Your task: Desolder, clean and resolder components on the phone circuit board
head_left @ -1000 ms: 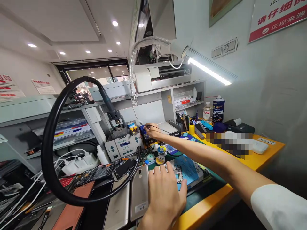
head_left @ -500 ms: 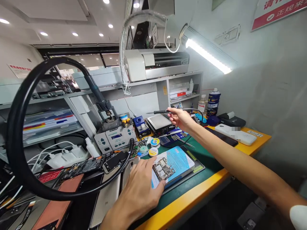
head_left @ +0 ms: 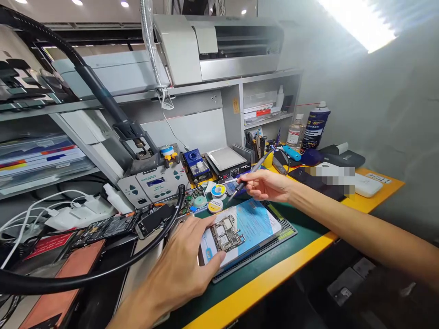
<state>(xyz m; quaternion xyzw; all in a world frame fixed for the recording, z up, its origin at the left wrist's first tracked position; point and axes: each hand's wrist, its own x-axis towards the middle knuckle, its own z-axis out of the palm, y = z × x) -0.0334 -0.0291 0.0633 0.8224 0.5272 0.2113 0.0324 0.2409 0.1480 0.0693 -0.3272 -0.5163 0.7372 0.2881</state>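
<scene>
A small phone circuit board [head_left: 227, 234] lies on top of a blue and white box [head_left: 259, 219]. My left hand [head_left: 187, 256] spans the board's left end, index finger at the far edge and thumb at the near edge. In my right hand [head_left: 262, 185] is a slim soldering iron [head_left: 242, 186] with a black grip. Its thin metal tip slants down and left, above the table and just behind the box, apart from the board. The box sits on a dark perforated plate [head_left: 290, 232] over a green mat [head_left: 305, 224].
Behind the hands stand a grey control station [head_left: 154, 185], a blue unit [head_left: 197, 163] and a flat-topped heating plate [head_left: 228, 162]. A thick black hose [head_left: 113, 278] arcs across the left side. Solder spools [head_left: 215, 205] lie behind the box; a spray can [head_left: 315, 128] stands at the right.
My right hand has lowered the soldering iron toward the box, turning its tip from level to down-left. My left hand stays at the board. The view has tilted down and moved closer.
</scene>
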